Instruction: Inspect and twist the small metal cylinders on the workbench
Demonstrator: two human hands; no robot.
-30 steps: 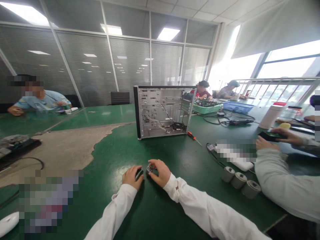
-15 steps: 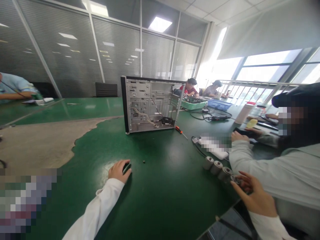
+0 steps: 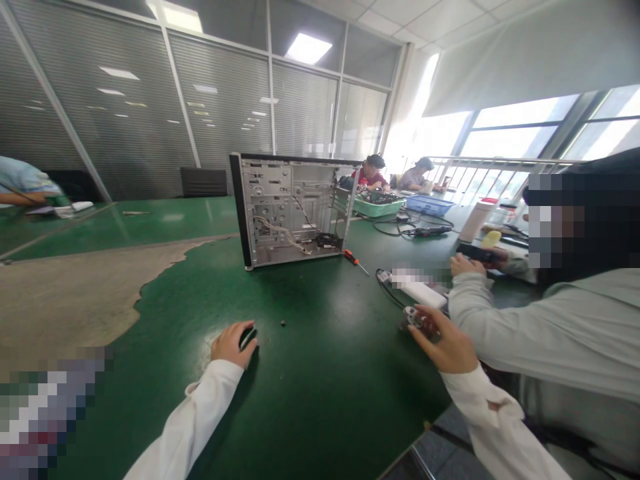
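Observation:
My left hand (image 3: pixel 233 345) rests on the green table at the left, fingers curved and thumb apart, with nothing visible between them. A tiny dark round piece (image 3: pixel 283 323) lies a little to its right. At the right, my right hand (image 3: pixel 445 341) has its thumb and fingers closed about a small grey metal cylinder (image 3: pixel 413 316) with dark openings in its end face. My palm and fingers hide what lies behind it. Beyond both hands stands an opened computer case (image 3: pixel 295 210) with loose cables inside, and an orange-handled screwdriver (image 3: pixel 353 259) lies beside its right corner.
A white power strip (image 3: pixel 423 291) lies just beyond my right hand. Close on the right sits a person in a light sleeve (image 3: pixel 500 320) holding a dark device. Green (image 3: pixel 377 208) and blue (image 3: pixel 430 205) baskets stand farther back. Bare brown table surface (image 3: pixel 75 287) shows at left.
My right hand has moved left and away from me along where several metal cylinders stood in a row. That row no longer shows separately. The view has shifted slightly; my left hand stays put.

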